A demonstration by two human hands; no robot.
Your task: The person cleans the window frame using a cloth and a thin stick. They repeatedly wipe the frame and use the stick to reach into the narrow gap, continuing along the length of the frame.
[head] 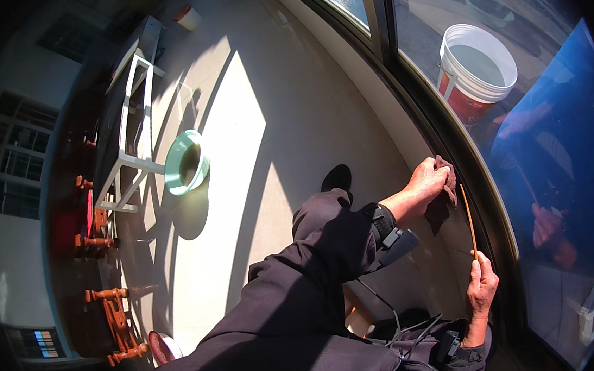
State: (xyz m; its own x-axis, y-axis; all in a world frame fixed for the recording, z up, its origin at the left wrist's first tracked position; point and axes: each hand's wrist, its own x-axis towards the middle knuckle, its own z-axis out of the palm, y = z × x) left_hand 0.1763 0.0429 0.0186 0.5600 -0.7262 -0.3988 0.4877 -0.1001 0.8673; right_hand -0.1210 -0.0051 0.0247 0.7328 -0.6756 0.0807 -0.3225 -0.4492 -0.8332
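Note:
My left hand grips a crumpled brown cloth against the dark metal window frame, near its lower inner edge; part of the cloth hangs below the fingers. Lower in the view, my right hand pinches a thin orange-brown stick between thumb and fingers. The stick lies along the frame, its far tip close to the cloth. Beside the frame, the glass pane carries a blue reflection and a reflected hand.
A white bucket of water shows beyond the frame. On the sunlit tiled floor stands a green basin with dark water, beside a white metal frame table. Reddish wooden furniture lines the left. Loose cables hang near my body.

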